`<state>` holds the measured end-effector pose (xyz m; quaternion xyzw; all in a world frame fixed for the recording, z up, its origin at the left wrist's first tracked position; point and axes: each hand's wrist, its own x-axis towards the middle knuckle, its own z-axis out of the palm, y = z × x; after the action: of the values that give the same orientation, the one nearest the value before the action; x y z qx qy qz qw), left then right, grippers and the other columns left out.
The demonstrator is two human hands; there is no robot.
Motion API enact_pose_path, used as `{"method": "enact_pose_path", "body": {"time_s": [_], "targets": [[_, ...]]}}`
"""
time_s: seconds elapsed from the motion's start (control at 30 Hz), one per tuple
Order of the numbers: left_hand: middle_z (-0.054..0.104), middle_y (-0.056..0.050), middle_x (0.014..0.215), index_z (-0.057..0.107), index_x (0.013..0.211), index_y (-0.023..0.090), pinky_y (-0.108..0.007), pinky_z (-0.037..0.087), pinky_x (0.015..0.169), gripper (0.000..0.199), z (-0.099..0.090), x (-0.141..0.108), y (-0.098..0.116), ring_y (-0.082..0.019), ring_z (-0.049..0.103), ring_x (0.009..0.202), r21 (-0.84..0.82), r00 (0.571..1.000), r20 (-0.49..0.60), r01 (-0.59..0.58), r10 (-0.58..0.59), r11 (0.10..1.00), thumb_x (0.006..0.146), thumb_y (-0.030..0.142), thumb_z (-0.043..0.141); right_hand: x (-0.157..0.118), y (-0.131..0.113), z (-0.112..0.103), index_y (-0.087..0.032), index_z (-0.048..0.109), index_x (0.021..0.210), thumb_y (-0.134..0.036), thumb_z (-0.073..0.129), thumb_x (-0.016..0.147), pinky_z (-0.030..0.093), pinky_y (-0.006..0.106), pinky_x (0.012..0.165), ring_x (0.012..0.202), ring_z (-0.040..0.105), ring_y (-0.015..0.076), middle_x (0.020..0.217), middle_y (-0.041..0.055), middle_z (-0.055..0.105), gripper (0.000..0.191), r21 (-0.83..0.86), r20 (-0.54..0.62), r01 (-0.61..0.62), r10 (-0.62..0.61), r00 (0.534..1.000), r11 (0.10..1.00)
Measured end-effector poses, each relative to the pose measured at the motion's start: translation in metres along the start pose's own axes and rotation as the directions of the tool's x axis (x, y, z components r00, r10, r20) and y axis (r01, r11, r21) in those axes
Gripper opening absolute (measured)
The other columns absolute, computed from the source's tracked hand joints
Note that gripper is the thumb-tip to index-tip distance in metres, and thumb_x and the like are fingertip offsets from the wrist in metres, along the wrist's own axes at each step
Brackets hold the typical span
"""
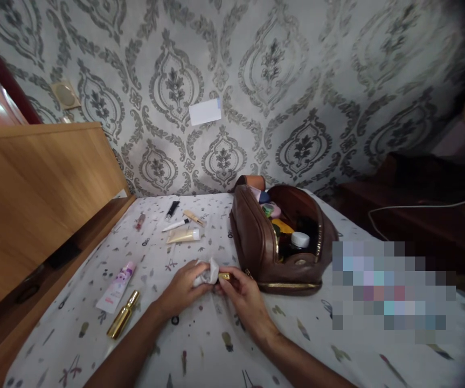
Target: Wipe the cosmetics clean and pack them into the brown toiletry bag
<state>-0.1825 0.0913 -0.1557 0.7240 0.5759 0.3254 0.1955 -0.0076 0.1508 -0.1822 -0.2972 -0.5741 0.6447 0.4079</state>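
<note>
In the middle of the head view, my left hand (186, 288) is closed around a crumpled white tissue or cloth (207, 274). Beside it, my right hand (242, 293) pinches a small gold item (224, 276), which looks like a cap or small tube; its kind is mostly hidden by my fingers. The tissue and the gold item meet or nearly meet between the hands. Just right of my right hand stands a brown leather toiletry bag (252, 242), unzipped, with a white-capped bottle (300, 240) and other items inside.
On the patterned sheet at left lie a pink-and-white tube (117, 285) and a gold bottle (123, 314). Farther back are a cream tube (182, 236), a white pen-like tube (174, 225), a black tube (172, 210) and a small reddish vial (139, 221). A wooden headboard (46, 188) borders the left.
</note>
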Motion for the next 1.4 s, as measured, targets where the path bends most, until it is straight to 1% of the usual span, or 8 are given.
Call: {"method": "enact_pose_path", "body": {"time_s": [0.17,0.37,0.57,0.73,0.83,1.0,1.2,1.4], "targets": [[0.066,-0.005,0.098,0.062,0.107,0.021,-0.031,0.045,0.084,0.021,-0.002,-0.003,0.0,-0.022,0.06,0.094,0.079,1.0,0.01,0.023,-0.024,0.997,0.095,0.037,0.057,-0.002,-0.003,0.001,-0.018,0.07,0.09,-0.065,0.074,0.071,0.056,0.036,0.07,0.069,0.069,0.0233,0.072,0.0058,0.073,0.051,-0.013,0.0,0.03,-0.03,1.0,0.999],[0.066,-0.008,0.114,0.057,0.118,0.02,-0.031,0.044,0.093,0.027,-0.002,-0.006,-0.004,-0.023,0.06,0.106,0.052,0.999,0.002,-0.034,0.034,0.998,0.097,0.037,0.052,-0.006,-0.007,0.002,-0.019,0.068,0.093,-0.067,0.074,0.071,0.056,0.037,0.074,0.07,0.068,0.0233,0.07,0.004,0.071,0.053,-0.017,-0.03,0.066,-0.066,0.997,0.998],[0.066,-0.005,0.101,0.053,0.114,0.021,-0.028,0.043,0.081,0.029,-0.003,-0.007,0.0,-0.022,0.062,0.092,0.089,0.999,0.028,0.014,-0.017,0.996,0.099,0.044,0.047,-0.005,-0.011,0.003,-0.019,0.066,0.095,-0.068,0.07,0.075,0.055,0.035,0.073,0.071,0.066,0.0223,0.073,0.0046,0.07,0.054,-0.047,-0.017,0.059,-0.06,0.998,0.997],[0.065,-0.002,0.091,0.054,0.11,0.021,-0.027,0.042,0.075,0.03,-0.003,-0.008,0.004,-0.021,0.061,0.083,0.112,0.997,0.016,0.078,-0.08,0.991,0.098,0.047,0.046,-0.003,-0.008,0.002,-0.018,0.066,0.1,-0.071,0.069,0.074,0.053,0.033,0.064,0.064,0.064,0.0209,0.073,0.004,0.068,0.058,-0.055,-0.042,0.051,-0.053,0.998,0.997],[0.064,0.0,0.085,0.055,0.106,0.022,-0.027,0.041,0.072,0.03,-0.004,-0.008,0.004,-0.02,0.061,0.078,0.11,0.993,0.017,0.117,-0.12,0.987,0.097,0.05,0.046,-0.005,-0.011,0.002,-0.019,0.066,0.103,-0.068,0.067,0.078,0.052,0.032,0.061,0.062,0.063,0.0207,0.07,0.0034,0.067,0.055,-0.077,-0.029,0.049,-0.051,0.998,0.996],[0.066,0.0,0.084,0.058,0.106,0.022,-0.026,0.042,0.072,0.031,-0.004,-0.01,0.002,-0.019,0.062,0.074,0.058,0.986,0.003,0.165,-0.165,0.985,0.097,0.05,0.046,-0.011,-0.018,0.002,-0.021,0.065,0.101,-0.069,0.058,0.085,0.048,0.03,0.053,0.054,0.059,0.0194,0.062,0.0018,0.064,0.051,-0.087,0.019,0.014,-0.012,1.0,0.996],[0.07,-0.003,0.095,0.058,0.113,0.021,-0.026,0.046,0.076,0.033,0.0,-0.013,-0.004,-0.021,0.065,0.085,-0.055,0.98,-0.024,0.194,-0.195,0.98,0.096,0.049,0.051,-0.01,-0.017,0.0,-0.021,0.067,0.094,-0.07,0.058,0.083,0.047,0.028,0.051,0.054,0.059,0.0186,0.062,0.0023,0.063,0.051,-0.112,0.054,-0.039,0.045,0.998,0.993],[0.071,-0.005,0.098,0.058,0.114,0.021,-0.026,0.046,0.077,0.044,-0.004,-0.014,-0.003,-0.022,0.065,0.088,-0.054,0.974,0.009,0.228,-0.227,0.972,0.091,0.058,0.057,-0.014,-0.013,0.0,-0.023,0.068,0.093,-0.066,0.064,0.082,0.046,0.027,0.054,0.057,0.057,0.0177,0.065,0.002,0.063,0.045,-0.104,-0.063,-0.115,0.109,0.992,0.988]]}}
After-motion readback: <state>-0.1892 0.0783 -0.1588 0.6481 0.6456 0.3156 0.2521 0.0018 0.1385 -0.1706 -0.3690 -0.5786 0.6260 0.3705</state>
